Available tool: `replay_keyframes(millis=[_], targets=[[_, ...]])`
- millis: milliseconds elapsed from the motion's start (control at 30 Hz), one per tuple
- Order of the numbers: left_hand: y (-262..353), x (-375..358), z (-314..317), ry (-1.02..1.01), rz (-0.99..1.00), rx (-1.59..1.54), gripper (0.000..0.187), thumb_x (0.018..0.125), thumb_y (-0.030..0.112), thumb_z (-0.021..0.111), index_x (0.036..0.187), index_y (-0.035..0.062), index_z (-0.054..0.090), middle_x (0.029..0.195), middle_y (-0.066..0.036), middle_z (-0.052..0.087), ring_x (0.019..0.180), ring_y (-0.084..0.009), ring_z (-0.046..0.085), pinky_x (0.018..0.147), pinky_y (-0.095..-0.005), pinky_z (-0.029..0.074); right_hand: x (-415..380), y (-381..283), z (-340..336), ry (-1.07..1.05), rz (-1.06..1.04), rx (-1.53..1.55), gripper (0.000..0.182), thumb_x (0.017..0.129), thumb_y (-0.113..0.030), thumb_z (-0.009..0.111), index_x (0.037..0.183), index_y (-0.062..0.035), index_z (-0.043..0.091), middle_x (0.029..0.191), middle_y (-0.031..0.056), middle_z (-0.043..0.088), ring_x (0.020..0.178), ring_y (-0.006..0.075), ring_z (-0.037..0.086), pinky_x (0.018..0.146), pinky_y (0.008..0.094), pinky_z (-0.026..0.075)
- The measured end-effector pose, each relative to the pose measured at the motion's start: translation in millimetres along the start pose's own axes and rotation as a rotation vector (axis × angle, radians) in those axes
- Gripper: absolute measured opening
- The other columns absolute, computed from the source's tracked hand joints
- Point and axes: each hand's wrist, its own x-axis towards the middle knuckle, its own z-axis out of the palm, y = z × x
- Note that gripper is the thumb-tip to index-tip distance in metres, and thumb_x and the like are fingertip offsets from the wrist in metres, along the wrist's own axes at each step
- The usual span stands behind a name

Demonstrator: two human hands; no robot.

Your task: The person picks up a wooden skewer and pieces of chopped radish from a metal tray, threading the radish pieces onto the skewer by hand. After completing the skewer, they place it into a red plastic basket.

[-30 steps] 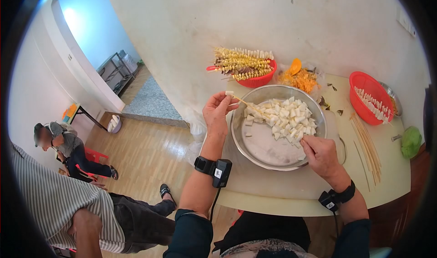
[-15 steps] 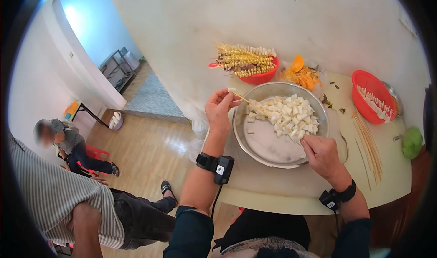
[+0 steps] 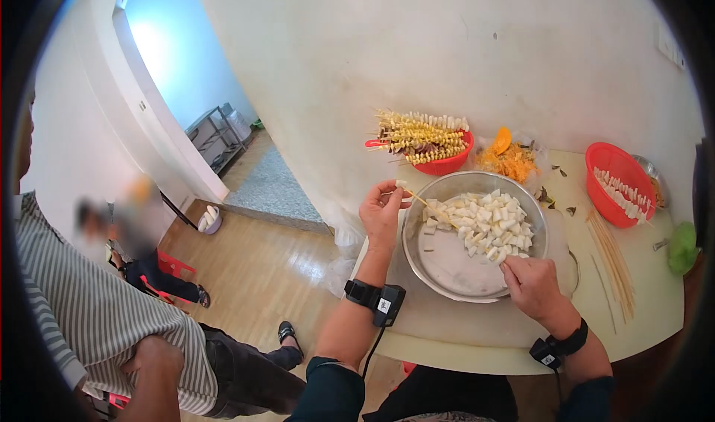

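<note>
My left hand [image 3: 382, 212] is closed in a pinch over the left rim of a steel bowl [image 3: 547, 236]. It holds a thin bamboo skewer [image 3: 418, 199] that slants down toward the bowl, with a white piece [image 3: 401, 184] at its upper end by my fingertips. Many white cut cubes [image 3: 493, 221] are heaped in the far and right part of the bowl. My right hand [image 3: 535, 284] is at the near right rim, thumb and finger pinched at a white cube [image 3: 500, 258] on the pile's edge. My fingers partly hide that cube.
A red basket [image 3: 447, 165] carries loaded skewers [image 3: 424, 135]; orange shreds [image 3: 510, 161] lie beside it. Another red basket [image 3: 599, 157], loose bamboo skewers [image 3: 612, 262] and a green bag [image 3: 681, 248] are at right. A person in a striped shirt [image 3: 97, 303] stands left; another sits farther back.
The view has shifted, so the table appears lower and farther right. Both hands keep nearly the same places at the bowl, the left still with the skewer.
</note>
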Motion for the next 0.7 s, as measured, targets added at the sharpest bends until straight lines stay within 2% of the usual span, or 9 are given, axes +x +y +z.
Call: replay_keyframes(millis=[233, 367, 433, 600, 667, 700], targets=[[-0.8, -0.1, -0.6, -0.003, 0.097, 0.086, 0.014, 0.085, 0.001, 0.059, 0.099, -0.0018, 0.060, 0.086, -0.007, 0.063, 0.075, -0.0143, 0.065, 0.062, -0.0249, 0.055, 0.4, -2.9, 2.6, 0.010, -0.050, 0.004, 0.013, 0.080, -0.009, 0.058, 0.071, -0.0055, 0.051, 0.054, 0.0109, 0.052, 0.049, 0.0279, 0.055, 0.045, 0.0388, 0.041], [-0.7, -1.0, 1.2, 0.004, 0.116, 0.156, 0.014, 0.085, 0.000, 0.059, 0.099, -0.0024, 0.061, 0.087, -0.006, 0.064, 0.078, -0.0134, 0.065, 0.062, -0.0239, 0.055, -1.3, -7.9, 3.3, -0.068, 0.002, -0.005, 0.012, 0.080, -0.008, 0.058, 0.071, -0.0050, 0.051, 0.053, 0.0106, 0.050, 0.048, 0.0291, 0.054, 0.045, 0.0389, 0.041], [1.7, -1.6, 3.5, -0.016, 0.136, 0.199, 0.015, 0.084, 0.001, 0.060, 0.098, -0.0018, 0.062, 0.086, -0.006, 0.064, 0.076, -0.0130, 0.065, 0.061, -0.0241, 0.055, -2.2, -8.2, 4.8, -0.011, -0.026, 0.022, 0.011, 0.081, -0.008, 0.058, 0.072, -0.0051, 0.051, 0.051, 0.0111, 0.049, 0.047, 0.0297, 0.053, 0.044, 0.0389, 0.040], [9.9, -4.3, 5.2, -0.063, 0.115, 0.199, 0.016, 0.085, 0.002, 0.060, 0.100, -0.0030, 0.061, 0.085, -0.007, 0.065, 0.077, -0.0137, 0.065, 0.063, -0.0252, 0.055, -3.6, -4.3, 10.6, -0.026, 0.006, 0.061, 0.010, 0.081, -0.007, 0.057, 0.073, -0.0048, 0.051, 0.052, 0.0126, 0.049, 0.047, 0.0308, 0.053, 0.044, 0.0393, 0.040], [8.7, -3.9, 3.1, -0.043, 0.091, 0.292, 0.017, 0.084, 0.003, 0.062, 0.100, -0.0017, 0.062, 0.085, -0.007, 0.065, 0.075, -0.0142, 0.065, 0.065, -0.0262, 0.055, -5.2, -1.5, 9.1, -0.014, 0.009, 0.088, 0.010, 0.082, -0.007, 0.057, 0.074, -0.0047, 0.051, 0.052, 0.0132, 0.049, 0.047, 0.0313, 0.053, 0.044, 0.0400, 0.040], [8.6, -4.2, 4.3, -0.043, 0.090, 0.186, 0.017, 0.084, 0.003, 0.062, 0.100, -0.0012, 0.062, 0.085, -0.008, 0.065, 0.075, -0.0144, 0.065, 0.066, -0.0267, 0.054, -3.9, -1.7, 8.6, -0.010, 0.023, 0.107, 0.011, 0.082, -0.008, 0.057, 0.074, -0.0046, 0.051, 0.052, 0.0134, 0.049, 0.047, 0.0314, 0.053, 0.044, 0.0405, 0.040]])
